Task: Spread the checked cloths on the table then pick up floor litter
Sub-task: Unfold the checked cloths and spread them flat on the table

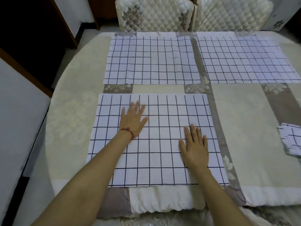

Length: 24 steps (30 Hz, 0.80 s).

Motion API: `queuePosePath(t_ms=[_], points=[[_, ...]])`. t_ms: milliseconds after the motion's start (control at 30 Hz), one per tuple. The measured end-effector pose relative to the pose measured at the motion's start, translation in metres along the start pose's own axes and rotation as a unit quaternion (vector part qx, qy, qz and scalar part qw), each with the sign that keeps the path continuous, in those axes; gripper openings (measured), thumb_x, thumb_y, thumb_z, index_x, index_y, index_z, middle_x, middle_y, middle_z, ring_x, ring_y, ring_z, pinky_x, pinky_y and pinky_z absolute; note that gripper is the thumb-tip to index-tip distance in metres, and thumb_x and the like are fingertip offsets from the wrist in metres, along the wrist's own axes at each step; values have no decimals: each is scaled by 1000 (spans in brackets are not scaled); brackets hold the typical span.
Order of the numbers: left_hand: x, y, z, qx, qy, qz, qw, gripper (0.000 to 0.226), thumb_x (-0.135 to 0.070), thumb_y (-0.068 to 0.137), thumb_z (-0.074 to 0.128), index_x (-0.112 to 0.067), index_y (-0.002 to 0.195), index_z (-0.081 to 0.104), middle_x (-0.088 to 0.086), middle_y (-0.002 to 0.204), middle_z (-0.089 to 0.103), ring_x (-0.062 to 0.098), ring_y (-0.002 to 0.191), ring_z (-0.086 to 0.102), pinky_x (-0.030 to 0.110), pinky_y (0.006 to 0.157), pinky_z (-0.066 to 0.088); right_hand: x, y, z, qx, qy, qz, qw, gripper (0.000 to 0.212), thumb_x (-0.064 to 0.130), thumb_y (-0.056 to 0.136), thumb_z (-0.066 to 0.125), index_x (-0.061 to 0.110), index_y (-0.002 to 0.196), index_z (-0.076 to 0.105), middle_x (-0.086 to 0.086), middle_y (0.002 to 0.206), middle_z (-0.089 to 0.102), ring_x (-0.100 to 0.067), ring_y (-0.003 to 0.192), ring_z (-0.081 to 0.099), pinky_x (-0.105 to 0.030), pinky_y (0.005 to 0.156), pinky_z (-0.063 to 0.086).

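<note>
The near checked cloth [156,139] is laid flat at the front of the bench [244,128], its near edge close to the bench's front edge. Both hands are pressed on it, palms down. The left hand [134,119], with a red bead bracelet [127,131] at the wrist, is placed toward the cloth's upper left; the right hand [194,147] is set lower and to the right. The fingers of both are spread and released, flat on the fabric, with nothing gripped.

The step in hand is judged to be the smoothing of this third cloth. It is best done with flat palms swept outward from the middle toward the edges, so that creases are pushed off and the grid lines are kept square to the cloths behind.

Two more checked cloths are spread side by side at the back: the far left cloth [151,60], with faint fold lines, and the far right cloth [246,60]. A folded stack of cloths [291,139] is seen at the right edge, partly cut off, so more spreading is likely left; the bare patch at the front right looks free for one.

The bench is covered with a pale patterned cover with grey floral bands. Two quilted chair backs [156,13] are drawn up behind it. No floor litter can be made out.
</note>
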<state>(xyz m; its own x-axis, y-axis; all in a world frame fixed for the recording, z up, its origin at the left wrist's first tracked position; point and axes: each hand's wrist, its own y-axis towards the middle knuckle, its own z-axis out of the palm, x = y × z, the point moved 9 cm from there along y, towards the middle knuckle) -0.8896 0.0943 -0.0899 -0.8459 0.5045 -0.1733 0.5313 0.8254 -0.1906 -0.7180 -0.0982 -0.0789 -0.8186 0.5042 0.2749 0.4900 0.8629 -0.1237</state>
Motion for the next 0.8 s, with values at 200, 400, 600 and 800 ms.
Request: queuePosePath(t_ms=[200,400,600,800], points=[[67,-19,-21,-53,-43,-191,979,65,-50,94,18,-17,148,1,10,157,-7,27,145,-8,53,117,-4,0,0,0,-1,-3,2,1000,66,54,85,4,31,147,5,9,158,-4,-8,144,-11,-36,118,-9],[-32,-81,12,-23,-29,43,998,62,-62,86,-2,-33,139,-14,-10,148,-25,17,143,-18,43,114,-14,0,0,-1,0,10,4,1000,59,48,92,18,31,147,4,9,158,-5,-6,141,-14,-35,117,-12],[6,-100,18,-23,-25,-115,993,73,-66,84,0,-27,145,-8,0,153,-18,19,144,-13,45,116,-10,0,0,0,0,19,-9,1000,58,44,96,24,28,147,4,5,158,-5,-14,145,-9,-35,115,-14],[-69,-100,-3,-67,-77,-147,984,68,-55,92,24,-20,147,7,10,158,-2,27,145,-6,47,116,-6,-15,1,-32,28,177,-55,982,54,33,96,35,20,146,18,1,158,4,-14,146,1,-34,118,-4]])
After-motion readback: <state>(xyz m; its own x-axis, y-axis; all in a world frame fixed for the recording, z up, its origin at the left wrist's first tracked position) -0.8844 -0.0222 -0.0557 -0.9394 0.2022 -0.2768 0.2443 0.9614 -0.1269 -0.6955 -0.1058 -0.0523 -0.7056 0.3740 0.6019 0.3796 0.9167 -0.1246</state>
